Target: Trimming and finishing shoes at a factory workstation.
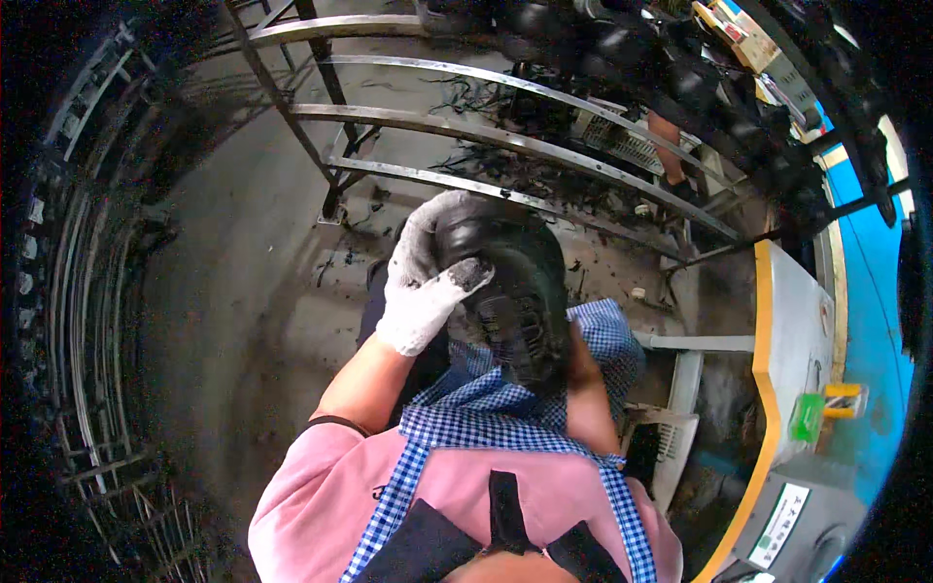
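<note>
My left hand (428, 282) wears a white knit glove with a grey-stained thumb. Its fingers curl over the far end of a glossy black rubber boot-like piece (520, 282), with the thumb pressed on the near face. A ridged, tread-like pattern marks the lower part of this piece, held above my lap. My right hand (580, 355) is at its right side, bare at the wrist; the piece and shadow hide its fingers. Beneath lies my blue-and-white checked apron (486, 423).
A metal rack (505, 141) crosses in front of me, with black trimmings (476, 165) scattered on the floor behind it. Dark glossy pieces crowd the upper right, near another person's leg (665, 146). At right stands a yellow-edged table (792, 330) bearing a green-and-yellow item (807, 418).
</note>
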Demonstrator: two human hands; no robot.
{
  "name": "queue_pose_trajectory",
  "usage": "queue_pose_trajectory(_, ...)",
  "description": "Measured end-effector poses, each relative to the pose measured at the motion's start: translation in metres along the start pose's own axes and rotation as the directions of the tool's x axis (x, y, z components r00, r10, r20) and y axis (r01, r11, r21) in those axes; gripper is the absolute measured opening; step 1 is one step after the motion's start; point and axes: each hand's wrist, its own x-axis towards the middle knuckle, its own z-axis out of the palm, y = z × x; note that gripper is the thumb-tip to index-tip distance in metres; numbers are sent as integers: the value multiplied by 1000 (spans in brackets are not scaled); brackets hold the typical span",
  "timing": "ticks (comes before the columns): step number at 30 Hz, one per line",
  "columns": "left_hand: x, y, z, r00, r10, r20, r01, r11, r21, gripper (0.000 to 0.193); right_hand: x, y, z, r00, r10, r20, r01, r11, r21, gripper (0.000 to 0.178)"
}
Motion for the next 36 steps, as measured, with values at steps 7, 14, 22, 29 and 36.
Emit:
queue_pose_trajectory(7,7,-9,9,976,-97,194,36,954,298,67,-39,-116,0,664,-738,122,735,615,-283,27)
queue_pose_trajectory(14,6,-13,27,941,-201,272,165,975,148,65,-92,-189,1,490,-723,487,814,179,-553,35)
queue_pose_trajectory(22,-3,-15,30,920,-263,290,228,962,148,65,-95,-186,-8,521,-703,484,752,111,-649,33)
queue_pose_trajectory(29,-6,-21,25,925,-243,294,165,950,265,65,-96,-178,-8,522,-716,463,752,131,-646,32)
queue_pose_trajectory(36,0,-20,24,921,-253,296,171,946,274,66,-98,-188,-21,525,-705,476,769,153,-621,34)
